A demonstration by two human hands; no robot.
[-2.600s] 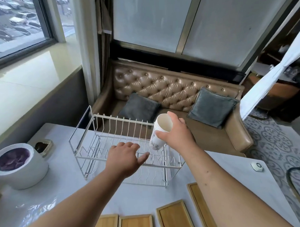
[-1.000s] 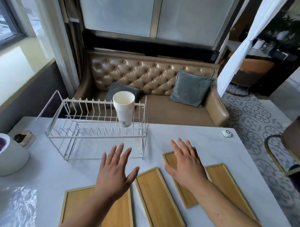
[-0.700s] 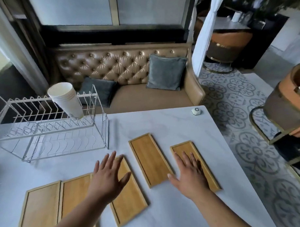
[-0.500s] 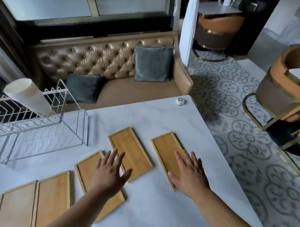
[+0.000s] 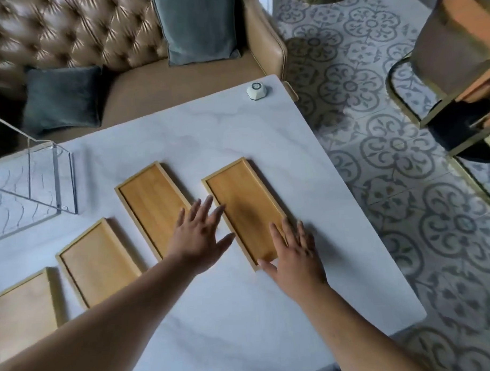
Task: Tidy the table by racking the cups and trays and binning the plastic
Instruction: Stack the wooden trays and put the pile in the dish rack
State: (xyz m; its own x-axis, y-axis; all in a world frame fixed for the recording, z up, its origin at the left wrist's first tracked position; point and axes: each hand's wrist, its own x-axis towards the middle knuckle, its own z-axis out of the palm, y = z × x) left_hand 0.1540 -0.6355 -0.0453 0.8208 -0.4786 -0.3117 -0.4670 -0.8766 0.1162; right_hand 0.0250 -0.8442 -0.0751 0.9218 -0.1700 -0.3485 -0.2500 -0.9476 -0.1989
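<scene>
Far left of your hands, rack [image 5: 30, 190] corner showing on white table [image 5: 264, 145]. Four wooden trays lying flat, well apart. Your left hand [image 5: 197, 237] hovering open, fingers spread, holding nothing, over near end of second tray from right [image 5: 150, 199]. Your right hand [image 5: 293, 255] lying flat and open, fingers overlapping near corner of rightmost tray [image 5: 243, 204], gripping nothing. Beyond right hand, small white puck [image 5: 256, 88] sitting near table's far corner.

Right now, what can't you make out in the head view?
- Dish rack: cut off by the left edge; any cups out of frame.
- Leftmost tray: cropped by the left edge.
- Right hand: contact with the right tray unclear, blurred.
- Plastic: none visible.
</scene>
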